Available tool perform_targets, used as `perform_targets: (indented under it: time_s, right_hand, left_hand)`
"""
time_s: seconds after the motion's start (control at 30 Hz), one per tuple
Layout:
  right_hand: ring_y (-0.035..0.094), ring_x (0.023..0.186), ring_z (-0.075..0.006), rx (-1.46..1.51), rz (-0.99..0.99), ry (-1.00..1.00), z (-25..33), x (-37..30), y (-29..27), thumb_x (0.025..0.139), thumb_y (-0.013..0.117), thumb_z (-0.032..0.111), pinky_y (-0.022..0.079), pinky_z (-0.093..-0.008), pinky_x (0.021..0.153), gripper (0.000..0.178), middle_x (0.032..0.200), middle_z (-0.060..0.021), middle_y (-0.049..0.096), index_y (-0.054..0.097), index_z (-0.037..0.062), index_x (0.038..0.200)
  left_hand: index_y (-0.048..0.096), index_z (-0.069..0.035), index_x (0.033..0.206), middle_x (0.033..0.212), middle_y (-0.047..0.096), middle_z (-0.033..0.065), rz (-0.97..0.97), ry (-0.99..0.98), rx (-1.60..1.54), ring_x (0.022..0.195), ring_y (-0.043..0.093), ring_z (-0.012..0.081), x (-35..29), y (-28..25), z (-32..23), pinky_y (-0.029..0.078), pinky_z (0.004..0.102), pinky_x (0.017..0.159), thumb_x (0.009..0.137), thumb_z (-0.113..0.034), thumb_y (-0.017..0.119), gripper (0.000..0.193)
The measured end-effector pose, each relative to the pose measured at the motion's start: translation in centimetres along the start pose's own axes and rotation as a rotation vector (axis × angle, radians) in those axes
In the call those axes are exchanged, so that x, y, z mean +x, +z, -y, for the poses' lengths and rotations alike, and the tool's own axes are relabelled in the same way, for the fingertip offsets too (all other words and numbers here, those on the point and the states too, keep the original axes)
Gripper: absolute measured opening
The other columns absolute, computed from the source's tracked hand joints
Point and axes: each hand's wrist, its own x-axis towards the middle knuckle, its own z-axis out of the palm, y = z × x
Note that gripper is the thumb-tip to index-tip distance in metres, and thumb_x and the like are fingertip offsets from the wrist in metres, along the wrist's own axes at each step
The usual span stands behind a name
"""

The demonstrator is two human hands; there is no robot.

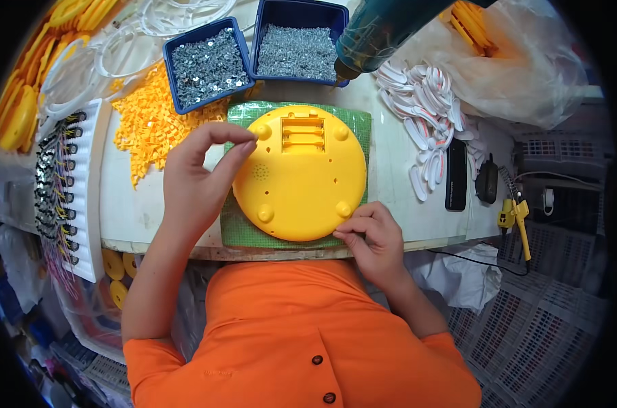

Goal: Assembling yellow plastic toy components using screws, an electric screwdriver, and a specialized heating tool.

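Note:
A round yellow plastic housing (298,180) lies on a green mat (244,228), showing its side with an open battery compartment (303,134), several round feet, small screw holes and a cluster of speaker holes. My left hand (203,166) is at its upper left rim, thumb and forefinger pinched together beside a foot. Whatever is between those fingertips is too small to make out. At the lower right rim, my right hand (375,239) pinches the housing's edge between thumb and fingers.
Behind the mat stand a blue bin of washer-like metal pieces (175,83) and a blue bin of screws (341,27). A teal power screwdriver (383,34) hangs above. Small yellow parts (145,122) and a white foam tray (91,190) lie left; white curved parts (434,102) lie right.

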Motion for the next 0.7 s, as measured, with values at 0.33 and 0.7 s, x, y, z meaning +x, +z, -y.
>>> perform_targets:
  time_s: [0.33,0.7]
  right_hand:
    - [0.051,0.073,-0.0093,0.188,0.015,0.348,0.5,2.0,-2.6,0.080,0.085,0.012,0.044,-0.0244,0.065,0.033,0.086,-0.0017,0.053,0.056,0.0044,0.092]
    - [0.060,0.104,-0.0169,0.433,-0.249,-0.197,2.7,15.3,-5.9,0.095,0.071,0.030,0.050,-0.0277,0.086,0.055,0.114,-0.0110,0.062,0.050,-0.0024,0.135]
  left_hand:
    - [0.069,-0.008,0.088,0.103,0.071,0.0077,0.144,0.318,0.224,0.097,0.067,0.0289,-5.1,-1.0,0.3,0.052,0.0411,0.086,0.074,-0.008,0.083,0.020]
    - [0.069,-0.013,0.091,0.115,0.068,0.0057,0.173,0.470,0.350,0.112,0.060,0.0311,-6.5,0.7,1.1,0.049,0.0428,0.091,0.071,-0.009,0.085,0.025]
